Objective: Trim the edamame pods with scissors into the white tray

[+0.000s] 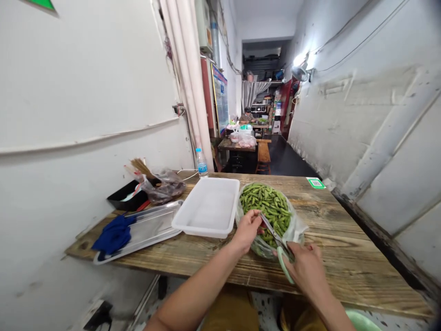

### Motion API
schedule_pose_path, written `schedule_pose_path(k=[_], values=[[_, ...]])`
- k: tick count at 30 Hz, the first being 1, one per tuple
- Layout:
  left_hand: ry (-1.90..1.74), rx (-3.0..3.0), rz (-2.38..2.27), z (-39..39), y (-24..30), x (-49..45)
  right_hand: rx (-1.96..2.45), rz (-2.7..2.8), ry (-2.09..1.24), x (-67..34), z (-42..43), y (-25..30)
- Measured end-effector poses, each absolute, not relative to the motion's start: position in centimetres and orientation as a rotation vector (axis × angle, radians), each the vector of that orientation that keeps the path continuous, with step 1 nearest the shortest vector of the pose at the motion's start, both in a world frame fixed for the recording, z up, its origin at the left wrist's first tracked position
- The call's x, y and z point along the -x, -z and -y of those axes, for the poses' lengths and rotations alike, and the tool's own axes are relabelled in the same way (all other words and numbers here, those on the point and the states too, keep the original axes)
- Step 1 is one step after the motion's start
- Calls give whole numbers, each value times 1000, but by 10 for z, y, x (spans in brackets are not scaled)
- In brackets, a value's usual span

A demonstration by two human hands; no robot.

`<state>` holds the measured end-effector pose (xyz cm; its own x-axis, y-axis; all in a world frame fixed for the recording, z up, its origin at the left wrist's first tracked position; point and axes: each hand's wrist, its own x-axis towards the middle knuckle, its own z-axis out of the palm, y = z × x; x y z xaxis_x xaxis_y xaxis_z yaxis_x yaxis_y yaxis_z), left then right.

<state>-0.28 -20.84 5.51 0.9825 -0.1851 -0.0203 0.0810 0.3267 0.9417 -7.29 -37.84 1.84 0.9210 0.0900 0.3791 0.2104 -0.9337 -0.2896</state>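
Near edge close below, tabletop (347, 243) opening rightward, right grip (306, 265) clutches one pair of scissors (276, 237); left grip (248, 231), hold unclear, over one bag (297, 226)!

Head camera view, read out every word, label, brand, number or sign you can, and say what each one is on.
No text is legible.
Bottle: blue label, too small to read.
Poster: too small and blurred.
Green card: square code; its print is too small.
Green panel, top left: no lettering shows.
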Motion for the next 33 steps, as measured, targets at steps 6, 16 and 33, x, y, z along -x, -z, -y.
schedule_pose_path(k=[6,16,33], values=[[299,-1065,45,231,-50,11,2077,35,208,80,387,-12],[62,-1292,-66,216,-40,8,1931,14,154,79,398,-30],[178,-1337,-9,215,-37,2,2457,249,169,61,375,-38]])
